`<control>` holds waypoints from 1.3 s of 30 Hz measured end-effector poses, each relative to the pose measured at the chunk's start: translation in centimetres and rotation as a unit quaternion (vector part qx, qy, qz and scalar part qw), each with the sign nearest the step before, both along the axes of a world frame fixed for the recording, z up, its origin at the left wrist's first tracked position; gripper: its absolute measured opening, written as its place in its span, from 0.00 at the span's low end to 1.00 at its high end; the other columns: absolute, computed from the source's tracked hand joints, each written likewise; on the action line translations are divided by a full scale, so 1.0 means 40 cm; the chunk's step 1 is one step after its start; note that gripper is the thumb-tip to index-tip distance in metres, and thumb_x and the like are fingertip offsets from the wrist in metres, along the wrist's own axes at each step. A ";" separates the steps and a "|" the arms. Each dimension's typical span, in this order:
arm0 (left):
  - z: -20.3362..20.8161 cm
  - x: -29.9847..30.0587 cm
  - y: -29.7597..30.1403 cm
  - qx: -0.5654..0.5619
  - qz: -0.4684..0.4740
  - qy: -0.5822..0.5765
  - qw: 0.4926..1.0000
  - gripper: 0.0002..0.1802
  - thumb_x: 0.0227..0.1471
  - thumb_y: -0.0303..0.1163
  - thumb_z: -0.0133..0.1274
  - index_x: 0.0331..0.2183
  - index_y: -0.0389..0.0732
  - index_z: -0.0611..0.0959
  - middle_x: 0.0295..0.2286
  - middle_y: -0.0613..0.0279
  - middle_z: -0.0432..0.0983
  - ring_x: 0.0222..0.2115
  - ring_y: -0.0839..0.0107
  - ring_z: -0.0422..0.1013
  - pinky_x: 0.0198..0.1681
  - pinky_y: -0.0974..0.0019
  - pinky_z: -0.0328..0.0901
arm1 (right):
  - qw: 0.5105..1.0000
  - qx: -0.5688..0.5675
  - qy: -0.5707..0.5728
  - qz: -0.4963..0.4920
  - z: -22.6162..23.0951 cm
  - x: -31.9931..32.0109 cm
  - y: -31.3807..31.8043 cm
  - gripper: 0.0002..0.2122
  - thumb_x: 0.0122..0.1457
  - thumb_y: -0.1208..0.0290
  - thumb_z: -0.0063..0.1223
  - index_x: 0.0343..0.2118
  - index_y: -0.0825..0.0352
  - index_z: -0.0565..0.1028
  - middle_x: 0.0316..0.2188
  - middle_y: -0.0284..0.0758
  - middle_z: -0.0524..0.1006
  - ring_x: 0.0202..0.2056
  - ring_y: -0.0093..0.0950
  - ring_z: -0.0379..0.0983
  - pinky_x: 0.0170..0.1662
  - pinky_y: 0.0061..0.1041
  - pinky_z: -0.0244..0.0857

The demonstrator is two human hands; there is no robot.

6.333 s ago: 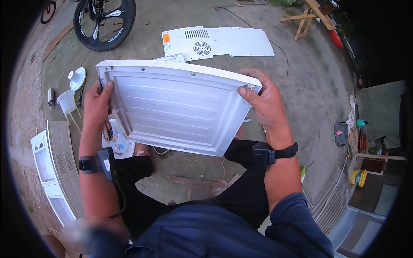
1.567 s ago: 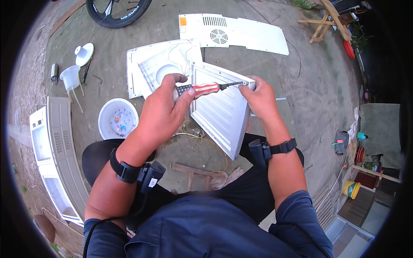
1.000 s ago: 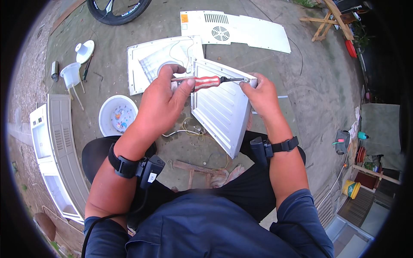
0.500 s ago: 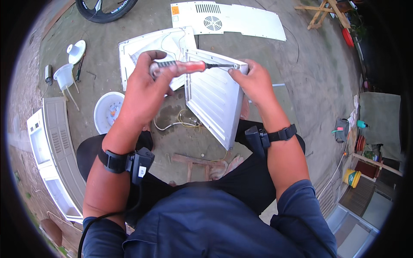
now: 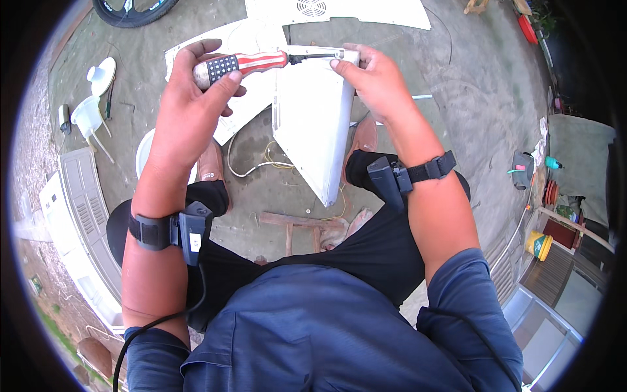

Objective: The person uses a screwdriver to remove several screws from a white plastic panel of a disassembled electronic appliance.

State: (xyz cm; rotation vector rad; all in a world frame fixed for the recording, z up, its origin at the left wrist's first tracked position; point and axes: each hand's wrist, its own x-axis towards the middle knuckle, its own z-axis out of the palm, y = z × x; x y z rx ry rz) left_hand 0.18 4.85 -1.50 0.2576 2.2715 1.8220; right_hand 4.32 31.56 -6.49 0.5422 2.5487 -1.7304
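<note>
My left hand [image 5: 189, 98] is closed around the handle of a screwdriver [image 5: 261, 62], between thumb and fingers. The handle is red and white with a dark blue starred part. Its dark shaft lies nearly level, pointing right, and its tip reaches the far right corner of a white metal panel [image 5: 310, 121]. That corner is gripped by my right hand [image 5: 369, 72], its thumb beside the tip. Whether the tip sits in a screw there is too small to tell. The panel tilts down toward me between my legs, its narrow end lowest.
Flat white sheets [image 5: 251, 104] lie beyond the panel, with a vented white sheet [image 5: 366, 14] farther off. A white basin [image 5: 145, 153] is partly behind my left forearm. A cable [image 5: 251, 171] and a small wooden stool [image 5: 290, 225] are between my feet. At left stands an upturned plastic stool [image 5: 88, 117].
Both hands, the screwdriver and the panel sit higher in the picture and slightly left. The panel has tipped, so its ribbed face shows less. My left fingers have loosened slightly around the handle.
</note>
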 end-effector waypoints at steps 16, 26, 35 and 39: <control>-0.008 -0.003 -0.002 -0.006 0.006 -0.009 1.000 0.31 0.62 0.47 0.54 0.53 0.30 0.71 0.34 0.57 0.79 0.28 0.76 0.74 0.29 0.74 0.66 | 1.000 0.009 0.016 0.007 -0.015 -0.003 0.010 0.28 0.56 0.62 0.64 0.54 0.78 0.73 0.43 0.49 0.81 0.44 0.35 0.79 0.49 0.30 0.71; 0.009 -0.023 -0.024 -0.005 -0.031 -0.075 0.997 0.31 0.61 0.40 0.56 0.58 0.31 0.67 0.38 0.55 0.79 0.33 0.74 0.76 0.34 0.73 0.68 | 1.000 0.001 0.022 0.008 -0.007 -0.003 0.006 0.27 0.56 0.63 0.64 0.53 0.79 0.73 0.42 0.48 0.81 0.42 0.34 0.79 0.47 0.30 0.71; 0.024 -0.039 -0.030 -0.030 -0.019 -0.171 0.985 0.29 0.62 0.39 0.53 0.57 0.30 0.68 0.39 0.55 0.78 0.34 0.73 0.76 0.34 0.73 0.68 | 1.000 -0.009 0.002 0.007 0.018 0.002 -0.009 0.28 0.56 0.64 0.64 0.54 0.81 0.72 0.42 0.49 0.81 0.42 0.33 0.79 0.47 0.29 0.71; -0.003 -0.010 -0.014 0.097 -0.007 -0.071 0.993 0.29 0.62 0.41 0.55 0.56 0.31 0.69 0.39 0.55 0.79 0.35 0.72 0.77 0.34 0.72 0.68 | 0.999 -0.033 -0.011 0.011 0.015 0.002 -0.007 0.30 0.58 0.64 0.63 0.58 0.79 0.68 0.43 0.44 0.79 0.41 0.28 0.75 0.42 0.26 0.68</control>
